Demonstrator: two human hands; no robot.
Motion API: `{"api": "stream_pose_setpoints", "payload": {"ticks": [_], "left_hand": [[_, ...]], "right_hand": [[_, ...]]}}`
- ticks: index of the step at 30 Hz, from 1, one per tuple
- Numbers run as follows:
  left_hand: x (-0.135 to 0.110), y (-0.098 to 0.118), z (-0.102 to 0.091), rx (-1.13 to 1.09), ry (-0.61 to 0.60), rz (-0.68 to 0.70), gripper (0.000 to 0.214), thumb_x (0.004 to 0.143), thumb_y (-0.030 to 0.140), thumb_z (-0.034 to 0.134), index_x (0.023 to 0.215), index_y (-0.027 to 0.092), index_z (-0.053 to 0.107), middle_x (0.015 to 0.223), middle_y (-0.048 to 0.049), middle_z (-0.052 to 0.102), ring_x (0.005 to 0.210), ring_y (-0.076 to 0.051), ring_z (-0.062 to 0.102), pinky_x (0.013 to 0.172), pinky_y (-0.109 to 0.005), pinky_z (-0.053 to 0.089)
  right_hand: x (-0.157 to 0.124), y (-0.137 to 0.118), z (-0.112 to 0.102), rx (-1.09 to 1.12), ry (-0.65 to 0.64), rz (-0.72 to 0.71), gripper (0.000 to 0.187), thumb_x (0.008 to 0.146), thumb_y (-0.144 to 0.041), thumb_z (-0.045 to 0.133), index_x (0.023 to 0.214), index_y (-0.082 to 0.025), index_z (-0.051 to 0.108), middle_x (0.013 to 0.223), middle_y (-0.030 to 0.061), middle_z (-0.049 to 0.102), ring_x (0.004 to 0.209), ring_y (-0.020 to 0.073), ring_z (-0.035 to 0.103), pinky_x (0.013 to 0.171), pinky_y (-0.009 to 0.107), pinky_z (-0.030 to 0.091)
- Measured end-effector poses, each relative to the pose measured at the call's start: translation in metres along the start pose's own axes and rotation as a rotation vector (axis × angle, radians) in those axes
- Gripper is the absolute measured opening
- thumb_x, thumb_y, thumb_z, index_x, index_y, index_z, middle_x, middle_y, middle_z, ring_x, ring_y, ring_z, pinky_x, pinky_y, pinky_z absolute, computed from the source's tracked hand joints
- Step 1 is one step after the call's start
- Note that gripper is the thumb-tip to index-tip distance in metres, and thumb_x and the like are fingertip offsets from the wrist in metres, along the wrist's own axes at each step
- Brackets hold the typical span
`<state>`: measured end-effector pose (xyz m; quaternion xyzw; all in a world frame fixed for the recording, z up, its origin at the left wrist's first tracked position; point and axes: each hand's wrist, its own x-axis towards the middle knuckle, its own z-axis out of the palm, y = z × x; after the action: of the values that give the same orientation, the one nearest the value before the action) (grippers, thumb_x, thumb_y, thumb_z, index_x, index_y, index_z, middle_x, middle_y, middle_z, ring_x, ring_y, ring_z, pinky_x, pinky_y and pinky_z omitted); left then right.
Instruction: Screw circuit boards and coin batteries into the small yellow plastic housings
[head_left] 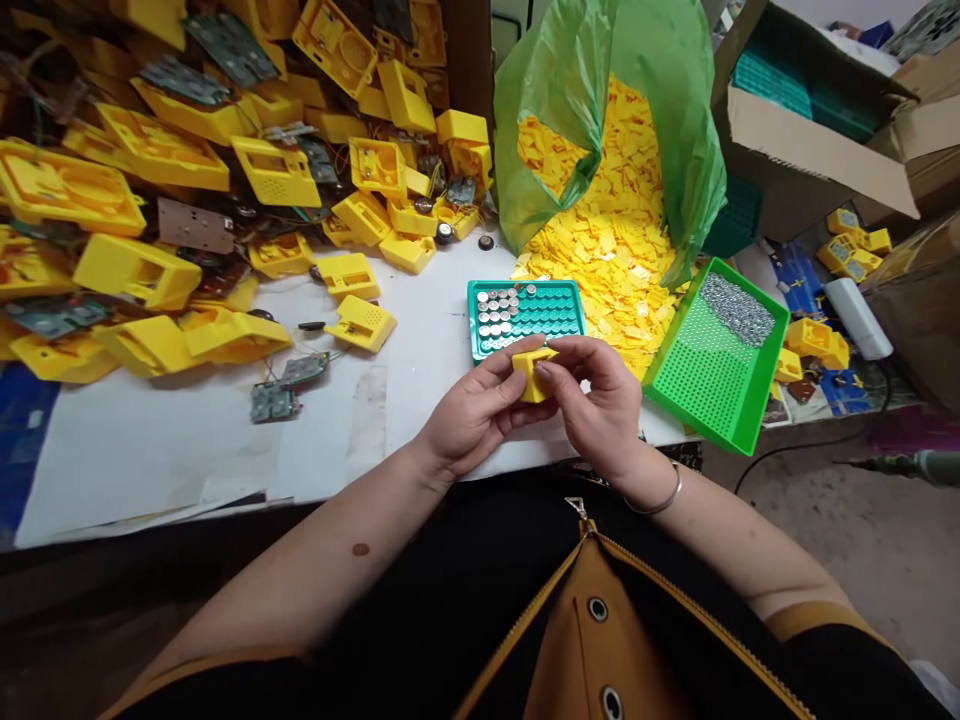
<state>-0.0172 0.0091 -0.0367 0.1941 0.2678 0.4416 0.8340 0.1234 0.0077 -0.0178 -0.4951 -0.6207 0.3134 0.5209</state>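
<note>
Between both hands is a small yellow plastic housing (534,380), held just in front of a teal tray (473,318). My left hand (480,410) grips it from the left, thumb on its face and fingers beneath. My right hand (600,400) pinches its upper right edge with thumb and forefinger; whether something small sits in that pinch I cannot tell. In the tray, round silver button cells (495,316) fill the left part of the rows of round pockets.
Yellow housings (150,150) with circuit boards are heaped at left. A green bag (555,60) spills small yellow pieces (622,240) behind the tray. At right stand a green perforated basket (709,430) with small metal parts (739,310), and a cardboard box (810,150). Loose circuit boards (289,385) lie left.
</note>
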Motion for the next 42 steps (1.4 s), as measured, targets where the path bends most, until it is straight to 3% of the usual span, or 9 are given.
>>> {"api": "stream_pose_setpoints", "payload": {"ticks": [7, 11, 13, 17, 24, 27, 30, 34, 42], "left_hand": [[-0.004, 0.007, -0.003, -0.102, -0.092, -0.094, 0.028, 0.088, 0.017, 0.059, 0.114, 0.023, 0.068, 0.103, -0.0043, 0.073, 0.092, -0.019, 0.072, 0.078, -0.033, 0.061], [-0.005, 0.009, -0.003, -0.081, -0.08, -0.114, 0.036, 0.088, 0.021, 0.059, 0.124, 0.021, 0.06, 0.109, -0.0082, 0.072, 0.089, -0.024, 0.074, 0.075, -0.03, 0.061], [-0.006, 0.009, -0.003, -0.051, -0.053, -0.119, 0.039, 0.088, 0.021, 0.059, 0.127, 0.02, 0.056, 0.109, -0.0091, 0.072, 0.088, -0.025, 0.074, 0.074, -0.029, 0.061], [-0.006, 0.009, -0.004, -0.029, -0.032, -0.123, 0.038, 0.087, 0.021, 0.061, 0.125, 0.019, 0.055, 0.109, -0.0082, 0.071, 0.087, -0.026, 0.074, 0.073, -0.029, 0.061], [-0.002, 0.01, -0.007, -0.037, -0.025, -0.107, 0.035, 0.088, 0.023, 0.061, 0.123, 0.02, 0.057, 0.109, -0.0073, 0.071, 0.086, -0.024, 0.074, 0.073, -0.028, 0.06], [-0.002, 0.011, -0.006, -0.048, -0.027, -0.082, 0.035, 0.088, 0.023, 0.06, 0.123, 0.021, 0.057, 0.112, -0.0073, 0.07, 0.089, -0.024, 0.074, 0.076, -0.03, 0.059], [-0.003, 0.011, -0.004, -0.048, 0.001, -0.025, 0.035, 0.089, 0.024, 0.059, 0.124, 0.024, 0.058, 0.113, -0.0058, 0.07, 0.091, -0.023, 0.073, 0.08, -0.033, 0.059], [-0.003, 0.009, -0.002, -0.029, 0.039, 0.02, 0.033, 0.088, 0.024, 0.061, 0.121, 0.028, 0.062, 0.114, -0.0029, 0.069, 0.092, -0.02, 0.071, 0.086, -0.038, 0.057], [-0.001, 0.0, -0.006, 0.205, 0.106, 0.149, 0.036, 0.079, 0.028, 0.073, 0.115, 0.027, 0.07, 0.109, -0.0018, 0.071, 0.1, -0.016, 0.064, 0.1, -0.033, 0.047]], "right_hand": [[0.005, 0.007, -0.004, -0.134, 0.032, -0.018, 0.053, 0.078, -0.05, 0.068, 0.121, -0.024, 0.048, 0.088, 0.0013, 0.053, 0.079, 0.0155, 0.053, 0.074, 0.034, 0.05], [0.039, 0.01, -0.024, -0.207, 0.032, -0.123, 0.022, 0.087, -0.04, 0.06, 0.1, -0.022, 0.059, 0.087, 0.0026, 0.059, 0.081, 0.0155, 0.056, 0.076, 0.033, 0.048], [0.062, 0.012, -0.029, -0.42, -0.102, -0.172, 0.014, 0.088, -0.033, 0.059, 0.089, -0.021, 0.064, 0.084, 0.0028, 0.061, 0.08, 0.016, 0.056, 0.077, 0.034, 0.045], [0.094, 0.017, -0.016, -0.85, -0.374, -0.177, 0.018, 0.09, -0.025, 0.054, 0.097, -0.02, 0.07, 0.094, 0.0083, 0.064, 0.09, 0.0217, 0.055, 0.078, 0.036, 0.037], [0.107, 0.02, 0.008, -1.067, -0.486, -0.146, 0.023, 0.093, -0.028, 0.051, 0.088, -0.02, 0.073, 0.098, 0.0097, 0.065, 0.094, 0.0252, 0.054, 0.078, 0.039, 0.03], [0.102, 0.016, 0.0, -0.954, -0.404, -0.153, 0.021, 0.091, -0.024, 0.054, 0.084, -0.018, 0.072, 0.093, 0.0086, 0.066, 0.09, 0.0228, 0.056, 0.079, 0.039, 0.033], [0.085, 0.004, -0.014, -0.538, -0.273, -0.083, 0.009, 0.085, -0.023, 0.064, 0.081, -0.018, 0.07, 0.084, 0.0041, 0.065, 0.079, 0.0161, 0.057, 0.075, 0.033, 0.041], [0.052, -0.013, -0.026, -0.054, -0.329, 0.15, 0.012, 0.08, -0.029, 0.07, 0.074, -0.019, 0.067, 0.073, -0.0005, 0.064, 0.069, 0.0117, 0.057, 0.066, 0.027, 0.046], [0.018, -0.007, -0.013, -0.141, -0.243, 0.151, 0.011, 0.079, -0.024, 0.065, 0.071, -0.019, 0.06, 0.073, -0.0005, 0.059, 0.07, 0.0117, 0.054, 0.067, 0.028, 0.045]]}}
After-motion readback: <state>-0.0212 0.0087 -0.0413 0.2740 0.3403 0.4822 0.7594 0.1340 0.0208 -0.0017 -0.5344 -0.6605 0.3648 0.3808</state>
